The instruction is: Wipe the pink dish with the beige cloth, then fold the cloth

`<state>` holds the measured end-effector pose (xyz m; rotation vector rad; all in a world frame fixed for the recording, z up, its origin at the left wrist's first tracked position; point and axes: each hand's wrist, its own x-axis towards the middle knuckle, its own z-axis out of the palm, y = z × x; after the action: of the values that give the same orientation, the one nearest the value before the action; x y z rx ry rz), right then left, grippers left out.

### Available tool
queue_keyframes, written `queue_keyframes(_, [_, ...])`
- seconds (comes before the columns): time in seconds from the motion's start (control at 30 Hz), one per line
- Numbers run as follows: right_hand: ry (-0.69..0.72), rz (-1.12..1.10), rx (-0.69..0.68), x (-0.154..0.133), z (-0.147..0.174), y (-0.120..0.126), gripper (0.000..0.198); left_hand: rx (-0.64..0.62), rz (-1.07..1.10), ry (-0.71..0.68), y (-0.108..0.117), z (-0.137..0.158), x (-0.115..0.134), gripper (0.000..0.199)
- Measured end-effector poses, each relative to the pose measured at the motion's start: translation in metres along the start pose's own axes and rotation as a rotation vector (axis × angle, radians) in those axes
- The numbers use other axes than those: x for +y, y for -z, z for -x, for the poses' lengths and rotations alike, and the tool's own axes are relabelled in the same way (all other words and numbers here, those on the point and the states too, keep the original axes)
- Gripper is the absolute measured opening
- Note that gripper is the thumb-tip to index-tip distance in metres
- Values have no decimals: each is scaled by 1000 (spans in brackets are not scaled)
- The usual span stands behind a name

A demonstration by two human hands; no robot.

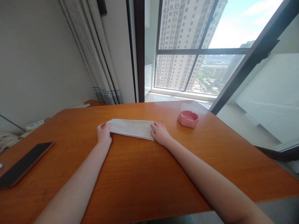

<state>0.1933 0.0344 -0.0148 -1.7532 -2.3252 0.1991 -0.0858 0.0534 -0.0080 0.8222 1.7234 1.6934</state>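
Observation:
A white cloth [132, 128], folded into a long flat strip, lies across the wooden table [140, 174]. At its left end my left hand [104, 132] is closed, with the thumb on top and the other fingers curled at the edge. My right hand [160, 133] rests on the cloth's right end, palm down, its fingers stretched out over the fabric. To the right of that hand stands a pink angular ashtray [188, 119], apart from it.
A dark flat tray-like slab [25, 163] lies at the table's left side. A power strip [35, 125] sits beyond the left edge. Behind the table hang grey curtains [102, 62], and a large window [187, 53] faces tall buildings.

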Motion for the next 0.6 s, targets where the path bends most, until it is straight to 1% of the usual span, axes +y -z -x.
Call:
queue_keyframes(0.03, [12, -6, 4, -3, 1, 0, 47, 21, 0, -16, -1, 5, 2, 28])
queue_keyframes(0.07, [20, -13, 10, -7, 2, -1, 48, 32, -10, -62, -3, 12, 5, 28])
queue_keyframes(0.1, [23, -22, 20, -11, 3, -1, 48, 31, -26, -140, -6, 20, 7, 29])
queue_keyframes(0.13, [26, -32, 32, -16, 4, -2, 48, 10, -52, -251, -9, 31, 9, 29])
queue_keyframes(0.17, [33, -44, 40, -21, 5, -3, 48, -38, -93, -389, -13, 42, 11, 28])
queue_keyframes(0.2, [49, -59, 45, -27, 6, -3, 49, -115, -143, -519, -18, 54, 13, 28])
queue_keyframes(0.23, [73, -74, 46, -32, 8, -4, 50, -225, -200, -625, -22, 65, 13, 26])
queue_keyframes(0.3, [121, -103, 44, -39, 10, -6, 50, -528, -343, -756, -30, 82, 12, 26])
queue_keyframes(0.33, [132, -114, 45, -41, 11, -6, 49, -668, -420, -793, -34, 88, 11, 25])
queue_keyframes(0.37, [136, -125, 47, -42, 11, -7, 48, -767, -488, -813, -36, 91, 9, 26])
queue_keyframes(0.4, [134, -135, 49, -42, 12, -7, 48, -816, -538, -822, -38, 93, 6, 26])
queue_keyframes(0.53, [130, -165, 55, -41, 11, -8, 48, -786, -567, -818, -38, 88, 1, 28])
queue_keyframes(0.6, [136, -177, 67, -40, 10, -10, 48, -804, -573, -834, -37, 86, 1, 27])
